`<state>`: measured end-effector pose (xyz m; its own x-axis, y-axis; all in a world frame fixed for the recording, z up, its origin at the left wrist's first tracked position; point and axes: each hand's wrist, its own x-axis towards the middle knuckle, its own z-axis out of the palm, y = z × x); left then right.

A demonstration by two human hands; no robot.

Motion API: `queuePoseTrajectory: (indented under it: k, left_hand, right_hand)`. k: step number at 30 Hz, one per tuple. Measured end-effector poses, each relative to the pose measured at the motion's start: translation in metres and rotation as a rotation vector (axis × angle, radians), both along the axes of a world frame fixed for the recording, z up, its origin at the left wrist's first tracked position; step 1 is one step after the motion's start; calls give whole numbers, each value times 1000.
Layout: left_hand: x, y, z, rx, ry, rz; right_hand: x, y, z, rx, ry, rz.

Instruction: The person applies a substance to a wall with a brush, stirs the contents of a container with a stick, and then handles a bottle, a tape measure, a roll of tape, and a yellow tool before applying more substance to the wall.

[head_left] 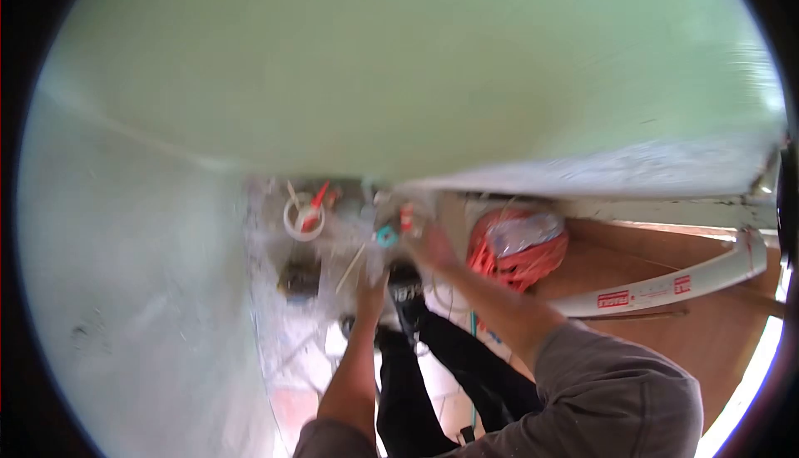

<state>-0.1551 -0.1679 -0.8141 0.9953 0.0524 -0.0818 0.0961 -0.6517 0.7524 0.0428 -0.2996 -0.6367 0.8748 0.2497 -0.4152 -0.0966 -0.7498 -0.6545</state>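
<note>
At the left, a pale green wall (141,292) borders the floor (287,354); near the floor's far left corner sits a white bucket (288,226), a red tool (322,193) poking over its rim. Just nearer lies a dark, blurred object (298,279), then a thin pale stick (349,268) slanting beside the left hand (371,285), whose grip I can't make out. Between the hands, towards the floor's far edge, are a teal ring (385,236) and a red-and-white item (406,217). The right hand (429,250) is close to both, too smeared to tell its grip. Rightward come a red bundle (518,254) and a white curved tube (666,290).
</note>
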Motion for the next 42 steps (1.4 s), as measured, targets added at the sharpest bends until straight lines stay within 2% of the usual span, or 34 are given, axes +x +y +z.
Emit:
queuePoseTrajectory:
  k: [1, 2, 3, 4, 6, 8, 9, 11, 14, 16, 17, 20, 22, 24, 25, 27, 30, 32, 35, 38, 42]
  left_hand:
    - [-9, 8, 15, 89, -28, -29]
    - [1, 21, 68, -18, -16, 13]
    - [15, 25, 121, -434, 158, 294]
    - [24, 27, 165, -851, 357, 562]
    - [37, 40, 223, -865, 388, 527]
    - [59, 48, 289, -890, 347, 499]
    - [74, 50, 323, -872, 238, 442]
    - [97, 56, 387, -827, 41, 327]
    - [139, 71, 490, -656, -414, 53]
    - [170, 75, 584, -677, -657, -11]
    - [184, 80, 621, -584, -761, -41]
    - [243, 83, 705, -342, -1040, -128]
    - [279, 72, 748, -327, -933, -85]
    - [324, 59, 767, -246, -878, -120]
    - [343, 52, 774, -111, -906, -111]
    - [373, 41, 781, 164, -951, -98]
    - [396, 27, 781, 322, -899, -61]
    - [400, 22, 782, 407, -859, -40]
    - [405, 16, 786, 474, -843, -40]
    - [410, 13, 785, 530, -854, -62]
    - [418, 15, 784, 606, -882, -110]
  right_hand:
    - [-5, 5, 34, -113, 81, -39]
    - [-9, 5, 69, 35, -76, 37]
    - [-10, 8, 105, 180, -220, 118]
    - [-5, 13, 152, 197, -256, 150]
    - [0, 23, 254, 236, -306, 218]
    - [16, 24, 331, 276, -656, 339]
    - [25, 22, 369, 291, -832, 402]
    - [37, 17, 443, 289, -1049, 373]
    - [55, 7, 543, 0, -1327, 335]
    - [69, 2, 578, -196, -1413, 267]
    - [77, 1, 589, -268, -1432, 232]
    - [103, -3, 608, -399, -1405, 174]
    - [109, -1, 614, -464, -1292, 133]
    - [115, -4, 614, -494, -1192, 102]
    - [119, -6, 611, -507, -1136, 87]
    - [126, -8, 608, -456, -1222, 65]
    - [143, -10, 607, -381, -1367, 0]
    - [159, -12, 609, -353, -1369, -56]
    - [179, -11, 610, -501, -1144, -185]
    - [198, -12, 606, -542, -1132, -132]
    - [217, -13, 601, -454, -1225, -158]
